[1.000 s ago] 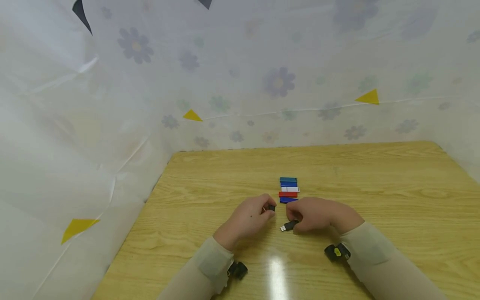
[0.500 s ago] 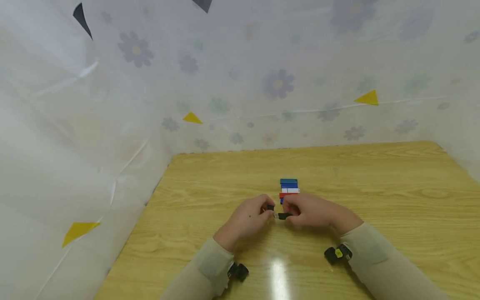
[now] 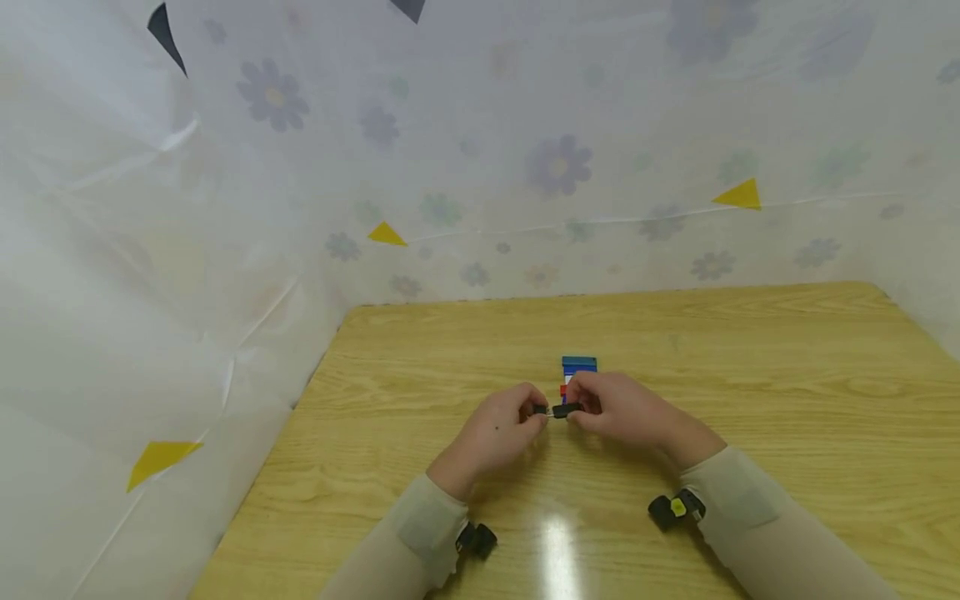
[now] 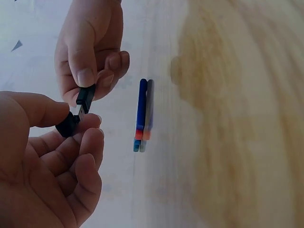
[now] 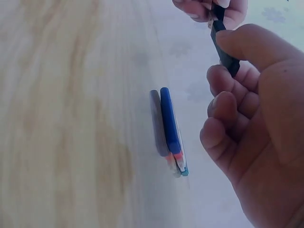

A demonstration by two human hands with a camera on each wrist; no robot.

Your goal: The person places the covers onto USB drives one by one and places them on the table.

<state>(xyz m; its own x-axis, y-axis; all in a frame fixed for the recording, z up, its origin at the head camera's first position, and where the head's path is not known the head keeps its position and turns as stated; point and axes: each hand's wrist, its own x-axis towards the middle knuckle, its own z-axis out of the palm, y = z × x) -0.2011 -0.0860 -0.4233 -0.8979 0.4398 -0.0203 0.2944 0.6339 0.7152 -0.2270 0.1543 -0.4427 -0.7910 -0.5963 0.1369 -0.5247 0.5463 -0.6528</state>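
Observation:
My right hand [image 3: 630,408] pinches a black USB flash drive [image 3: 566,411] between thumb and fingers, its metal plug pointing left. Facing it, my left hand [image 3: 491,429] holds a small black cap [image 4: 66,126] between thumb and forefinger. In the left wrist view the bare plug [image 4: 81,111] lies at the cap, the two pieces slightly angled to each other. From the right wrist the drive's body [image 5: 227,50] shows under the thumb, the other fingers loosely curled below. Both hands are raised above the table, just in front of a row of flash drives.
On the wooden table [image 3: 420,367] lies the row: a teal drive [image 3: 580,362] at the back, then blue, white, a red drive [image 3: 563,390] and a dark blue drive [image 5: 169,118], partly behind my right hand. A flowered white sheet [image 3: 480,167] hangs behind and to the left.
My right hand has lifted the flash drive up and to the left, swinging it level until its plug meets the cap. The left hand, cap in its fingers, has hardly moved.

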